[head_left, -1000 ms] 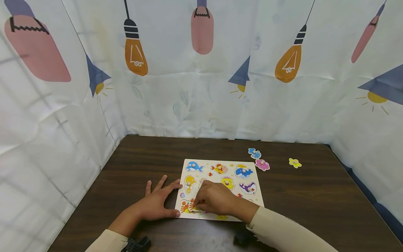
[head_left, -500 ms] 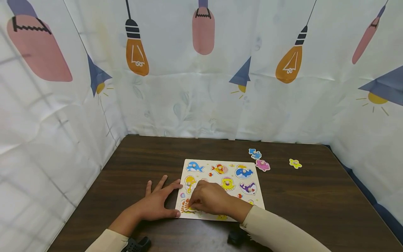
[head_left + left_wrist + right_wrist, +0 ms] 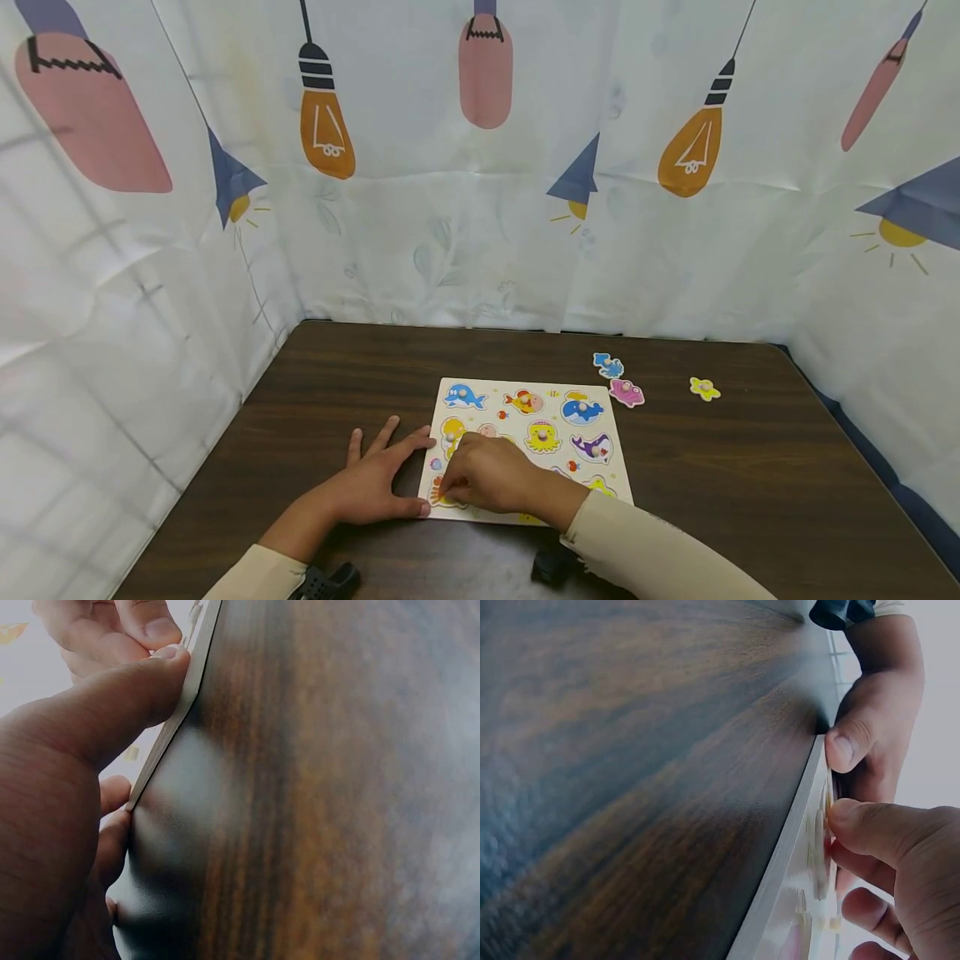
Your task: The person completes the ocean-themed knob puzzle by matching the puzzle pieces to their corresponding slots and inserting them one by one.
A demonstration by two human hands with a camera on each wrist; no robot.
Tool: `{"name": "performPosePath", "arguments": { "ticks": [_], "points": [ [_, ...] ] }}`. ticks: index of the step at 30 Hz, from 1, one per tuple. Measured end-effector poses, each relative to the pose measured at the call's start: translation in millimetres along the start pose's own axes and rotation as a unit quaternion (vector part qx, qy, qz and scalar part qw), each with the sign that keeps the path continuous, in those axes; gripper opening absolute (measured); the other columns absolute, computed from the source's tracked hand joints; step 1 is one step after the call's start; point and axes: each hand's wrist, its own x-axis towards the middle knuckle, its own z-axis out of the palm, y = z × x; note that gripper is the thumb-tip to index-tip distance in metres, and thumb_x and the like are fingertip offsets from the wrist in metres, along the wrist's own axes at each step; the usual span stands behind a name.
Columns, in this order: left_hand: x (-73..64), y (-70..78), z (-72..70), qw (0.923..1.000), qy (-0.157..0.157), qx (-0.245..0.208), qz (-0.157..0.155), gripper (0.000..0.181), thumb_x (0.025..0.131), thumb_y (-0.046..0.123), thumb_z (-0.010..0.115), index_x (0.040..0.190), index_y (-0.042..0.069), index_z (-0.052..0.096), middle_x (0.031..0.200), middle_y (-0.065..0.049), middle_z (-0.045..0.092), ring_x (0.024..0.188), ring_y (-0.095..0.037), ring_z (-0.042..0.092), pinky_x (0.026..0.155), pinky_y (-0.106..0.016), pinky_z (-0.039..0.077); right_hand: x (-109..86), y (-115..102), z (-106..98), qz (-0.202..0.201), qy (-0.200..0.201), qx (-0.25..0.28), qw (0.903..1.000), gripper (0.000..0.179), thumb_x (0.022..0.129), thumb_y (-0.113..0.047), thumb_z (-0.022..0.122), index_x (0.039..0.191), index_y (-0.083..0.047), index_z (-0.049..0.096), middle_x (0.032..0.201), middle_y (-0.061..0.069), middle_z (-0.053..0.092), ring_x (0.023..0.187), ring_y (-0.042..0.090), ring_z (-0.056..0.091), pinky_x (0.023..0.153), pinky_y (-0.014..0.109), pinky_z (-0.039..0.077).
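Note:
A pale puzzle board (image 3: 617, 471) with sea-animal shapes lies on the table. At its left edge my left hand (image 3: 367, 485) rests with fingers spread, thumb tip and index finger touching the edge. Over the board's near left corner, my right hand (image 3: 498, 477) pinches an orange crab puzzle piece (image 3: 436, 492) by thumb and finger; most of the piece is hidden behind the hand. In the right wrist view the right thumb (image 3: 874, 829) is close to the left thumb (image 3: 851, 742). Knobbed pieces sit on the board, among them an octopus (image 3: 542, 437) and a purple whale (image 3: 592, 450).
Beyond the board's far right corner lie a blue puzzle piece (image 3: 608, 365) and a pink one (image 3: 626, 392). Farther right is a yellow flower-shaped piece (image 3: 704, 388). A printed curtain (image 3: 480, 250) hangs behind and beside the dark wooden table (image 3: 750, 467).
My right hand has moved a little left with the crab piece, which now lies over the printed crab at the near left corner. The left hand stays in place.

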Motion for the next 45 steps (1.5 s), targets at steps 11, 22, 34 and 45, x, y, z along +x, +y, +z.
{"name": "performPosePath", "arguments": {
  "ticks": [11,22,34,45],
  "points": [
    [0.9,2.3,-0.6,1.0,0.001,-0.002,-0.003,0.089,0.08,0.066,0.078,0.155,0.031,0.044,0.167,0.003,0.027,0.155,-0.042,0.001,0.106,-0.077,-0.016,-2.5,2,-3,0.022,-0.021,0.007,0.9995,0.008,0.091,-0.029,0.08,0.096,-0.035,0.082,0.083,-0.03,0.062,0.088,-0.004,0.051,0.062,0.015,0.042],
    [0.7,4.0,-2.9,0.9999,0.001,0.005,-0.013,0.09,0.078,0.068,0.077,0.154,0.032,0.044,0.167,0.004,0.029,0.155,-0.041,0.001,0.108,-0.075,-0.016,-17.6,24,-14,0.066,-0.038,0.015,0.997,0.011,0.09,-0.03,0.08,0.101,-0.031,0.082,0.091,-0.026,0.066,0.096,0.001,0.054,0.071,0.021,0.049],
    [0.7,4.3,-1.8,0.9998,-0.003,0.01,-0.018,0.091,0.078,0.068,0.077,0.155,0.032,0.043,0.167,0.005,0.028,0.156,-0.039,0.0,0.109,-0.074,-0.016,-49.1,57,-36,0.114,-0.014,0.009,0.9933,0.014,0.089,-0.028,0.082,0.102,-0.023,0.083,0.097,-0.018,0.07,0.099,0.006,0.059,0.083,0.028,0.055],
    [2.8,0.1,0.9,0.9998,-0.006,0.014,-0.016,0.092,0.078,0.073,0.075,0.155,0.033,0.043,0.167,0.009,0.027,0.156,-0.038,0.0,0.109,-0.074,-0.016,-79.5,90,-53,0.201,0.02,0.0,0.9794,0.019,0.089,-0.032,0.082,0.107,-0.025,0.082,0.102,-0.014,0.07,0.105,0.01,0.059,0.08,0.032,0.055]
  ]
}}
